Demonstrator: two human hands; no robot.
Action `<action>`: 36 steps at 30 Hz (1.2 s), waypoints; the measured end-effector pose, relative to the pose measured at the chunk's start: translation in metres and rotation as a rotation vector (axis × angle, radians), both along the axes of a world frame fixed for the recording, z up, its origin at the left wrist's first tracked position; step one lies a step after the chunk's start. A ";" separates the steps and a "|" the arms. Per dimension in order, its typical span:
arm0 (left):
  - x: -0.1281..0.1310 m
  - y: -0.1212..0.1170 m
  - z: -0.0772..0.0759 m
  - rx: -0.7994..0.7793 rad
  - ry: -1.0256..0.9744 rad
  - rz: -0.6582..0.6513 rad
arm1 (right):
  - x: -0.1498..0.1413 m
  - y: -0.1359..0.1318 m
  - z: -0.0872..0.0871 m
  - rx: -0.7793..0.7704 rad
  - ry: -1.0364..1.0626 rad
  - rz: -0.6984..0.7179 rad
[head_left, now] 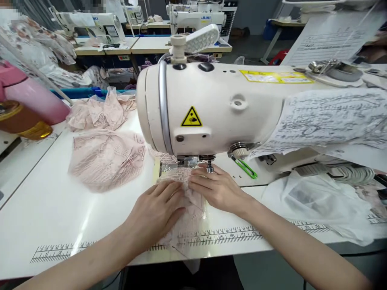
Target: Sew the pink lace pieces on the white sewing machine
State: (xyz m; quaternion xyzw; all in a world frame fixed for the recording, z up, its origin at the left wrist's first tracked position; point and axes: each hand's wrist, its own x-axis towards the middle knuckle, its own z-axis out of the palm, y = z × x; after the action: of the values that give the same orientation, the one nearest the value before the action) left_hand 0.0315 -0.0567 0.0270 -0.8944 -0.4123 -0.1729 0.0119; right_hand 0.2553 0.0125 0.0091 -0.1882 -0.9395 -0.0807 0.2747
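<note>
A cream sewing machine stands in the middle of the white table. Under its presser foot lies a piece of pale pink lace. My left hand lies flat on the lace, fingers stretched toward the foot. My right hand rests on the lace just right of the needle, fingers pressed together on the fabric. Both hands touch the same piece.
A heap of pink lace pieces lies left of the machine, more lace behind it. A pink bottle is at the far left. Printed white fabric drapes over the machine's right arm. Clear plastic lies at right. Other sewing machines stand behind.
</note>
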 end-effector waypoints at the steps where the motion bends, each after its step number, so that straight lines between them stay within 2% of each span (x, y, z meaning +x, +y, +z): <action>1: 0.000 0.002 -0.002 0.029 0.031 0.019 | 0.000 0.001 -0.002 -0.009 0.002 -0.021; 6: 0.006 0.016 -0.006 0.155 0.085 0.026 | -0.001 0.006 -0.004 -0.046 -0.008 -0.079; 12: 0.003 0.022 -0.017 0.117 0.191 0.024 | 0.006 0.011 -0.005 -0.059 -0.002 -0.123; 15: -0.005 0.020 -0.017 0.097 0.247 0.034 | 0.008 0.010 -0.004 -0.066 0.072 -0.146; 17: -0.009 0.020 -0.015 0.085 0.262 0.024 | 0.006 0.008 0.000 -0.126 0.125 -0.162; 20: -0.011 0.020 -0.013 0.083 0.263 0.014 | -0.002 0.003 0.006 -0.229 0.030 -0.160; 24: -0.010 0.021 -0.016 0.096 0.273 0.010 | -0.010 0.002 0.005 -0.261 -0.138 -0.187; 30: -0.011 0.024 -0.019 0.154 0.295 0.030 | -0.009 0.009 -0.006 -0.183 -0.142 -0.182; 36: -0.013 0.033 -0.021 0.176 0.327 0.020 | -0.013 0.005 -0.008 -0.078 -0.176 -0.232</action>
State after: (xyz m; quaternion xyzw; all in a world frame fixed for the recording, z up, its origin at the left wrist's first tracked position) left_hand 0.0188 -0.0234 0.0060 -0.9020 -0.3968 -0.0606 0.1587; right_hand 0.2418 0.0179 0.0007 -0.2985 -0.9342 -0.0915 0.1725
